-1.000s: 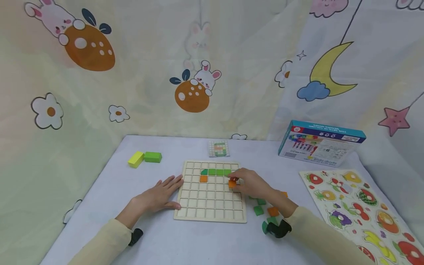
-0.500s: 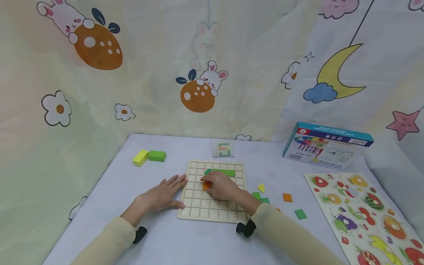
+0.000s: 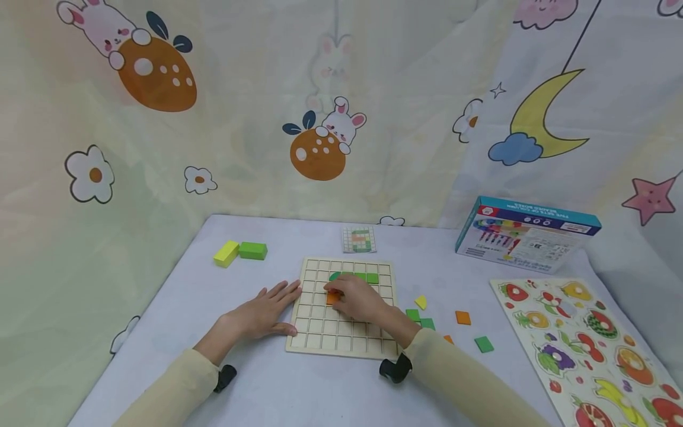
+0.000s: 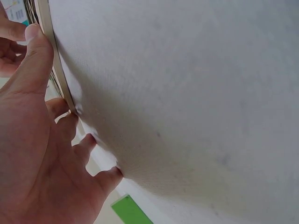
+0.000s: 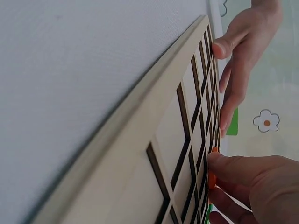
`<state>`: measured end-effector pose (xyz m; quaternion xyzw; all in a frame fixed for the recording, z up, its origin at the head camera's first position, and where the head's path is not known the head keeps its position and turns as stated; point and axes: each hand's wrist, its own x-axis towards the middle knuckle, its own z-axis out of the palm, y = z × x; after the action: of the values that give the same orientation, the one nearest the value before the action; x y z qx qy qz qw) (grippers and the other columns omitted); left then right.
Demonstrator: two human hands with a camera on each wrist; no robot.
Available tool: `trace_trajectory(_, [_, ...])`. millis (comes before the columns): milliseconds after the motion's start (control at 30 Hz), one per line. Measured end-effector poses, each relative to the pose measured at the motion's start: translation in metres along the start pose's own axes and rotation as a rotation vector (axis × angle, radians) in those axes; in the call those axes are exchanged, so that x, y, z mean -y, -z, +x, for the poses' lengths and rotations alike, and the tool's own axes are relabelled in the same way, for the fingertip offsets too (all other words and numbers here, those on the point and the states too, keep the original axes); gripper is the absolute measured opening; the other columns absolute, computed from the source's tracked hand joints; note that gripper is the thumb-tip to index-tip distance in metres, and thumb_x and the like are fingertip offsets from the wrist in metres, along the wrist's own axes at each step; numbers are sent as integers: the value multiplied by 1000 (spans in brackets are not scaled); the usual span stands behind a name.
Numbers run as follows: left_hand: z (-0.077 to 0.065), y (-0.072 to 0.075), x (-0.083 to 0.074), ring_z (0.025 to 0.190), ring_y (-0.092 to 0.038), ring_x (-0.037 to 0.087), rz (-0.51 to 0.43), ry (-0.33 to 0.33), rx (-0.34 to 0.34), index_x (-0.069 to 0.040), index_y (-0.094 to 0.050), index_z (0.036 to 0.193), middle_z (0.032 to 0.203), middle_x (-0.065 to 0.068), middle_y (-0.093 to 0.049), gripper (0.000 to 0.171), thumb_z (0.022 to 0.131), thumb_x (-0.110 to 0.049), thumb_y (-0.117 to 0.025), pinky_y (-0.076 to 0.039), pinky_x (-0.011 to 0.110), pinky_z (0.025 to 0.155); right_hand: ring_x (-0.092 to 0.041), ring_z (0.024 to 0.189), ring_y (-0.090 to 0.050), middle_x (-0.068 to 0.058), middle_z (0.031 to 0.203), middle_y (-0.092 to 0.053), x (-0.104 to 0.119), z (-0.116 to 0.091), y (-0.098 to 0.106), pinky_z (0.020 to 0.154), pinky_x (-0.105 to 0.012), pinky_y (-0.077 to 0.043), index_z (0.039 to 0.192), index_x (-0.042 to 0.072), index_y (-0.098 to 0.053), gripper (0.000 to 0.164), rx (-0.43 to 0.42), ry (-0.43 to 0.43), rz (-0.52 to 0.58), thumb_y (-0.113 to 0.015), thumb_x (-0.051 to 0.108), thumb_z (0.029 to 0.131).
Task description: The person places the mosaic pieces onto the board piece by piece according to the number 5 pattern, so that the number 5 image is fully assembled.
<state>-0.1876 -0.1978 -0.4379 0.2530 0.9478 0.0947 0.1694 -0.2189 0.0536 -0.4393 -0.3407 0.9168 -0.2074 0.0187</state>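
A wooden grid board [image 3: 320, 343] lies on the white table. My left hand [image 3: 256, 317] rests against its left edge with fingers spread; in the left wrist view the thumb [image 4: 35, 51] touches the rim. Over the board's upper left squares, my right hand [image 3: 358, 299] pinches an orange square tile [image 3: 332, 298], its thumb low at the grid. The right wrist view shows the orange tile [image 5: 212, 179] between thumb and fingers. Green tiles [image 3: 372, 278] form a row in the board's upper part, partly hidden by the right hand.
Loose tiles, among them an orange tile [image 3: 463, 318] and a green tile [image 3: 484, 344], lie right of the board. Behind it is a small pattern card [image 3: 359, 239]. Yellow [image 3: 226, 254] and green [image 3: 253, 251] blocks stand back left; a box [image 3: 528, 235] and fruit sheet [image 3: 565, 350] are right.
My right hand has moved left across the board with an orange tile, from its right side to the upper left squares, then stayed nearly still. The left hand keeps its place on the edge.
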Motion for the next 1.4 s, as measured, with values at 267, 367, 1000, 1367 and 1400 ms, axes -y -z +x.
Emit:
trace_trajectory(267, [1, -1, 2, 150, -12, 36, -1, -5, -4, -11, -20, 155, 164, 7, -14, 94, 85, -62, -57, -19, 63, 116, -17, 105, -62, -2, 118, -67, -6, -8, 5, 90, -33, -54, 123, 12, -67, 36, -3, -32, 47, -72, 15, 88])
trace_trajectory(367, [1, -2, 2, 150, -12, 36, 7, -8, -2, -11, -20, 155, 164, 7, -13, 94, 85, -61, -57, -20, 62, 116, -15, 101, -62, 0, 118, -67, -15, -23, 14, 88, -32, -53, 123, 13, -67, 36, -7, -69, 86, -71, 15, 88])
trace_trajectory(1000, [0, -2, 5, 151, -11, 36, 0, -23, -9, -9, -21, 155, 164, 8, -12, 92, 87, -60, -56, -20, 64, 115, -22, 104, -62, -2, 117, -69, -141, -191, 77, 89, -36, -56, 125, 11, -64, 42, -92, -340, 90, -75, 13, 84])
trace_trajectory(1367, [3, -5, 6, 151, -10, 36, 0, -31, -12, -10, -21, 155, 164, 7, -11, 92, 87, -61, -55, -20, 64, 115, -23, 104, -64, -2, 113, -70, -147, -195, 69, 87, -37, -56, 121, 11, -67, 37, -123, -324, 41, -73, 10, 84])
trace_trajectory(1400, [3, -5, 6, 151, -10, 36, 5, -30, -11, -10, -21, 155, 164, 7, -11, 92, 87, -61, -54, -20, 64, 116, -24, 105, -64, -2, 114, -70, -147, -195, 69, 87, -38, -56, 121, 11, -66, 37, -125, -328, 49, -73, 10, 85])
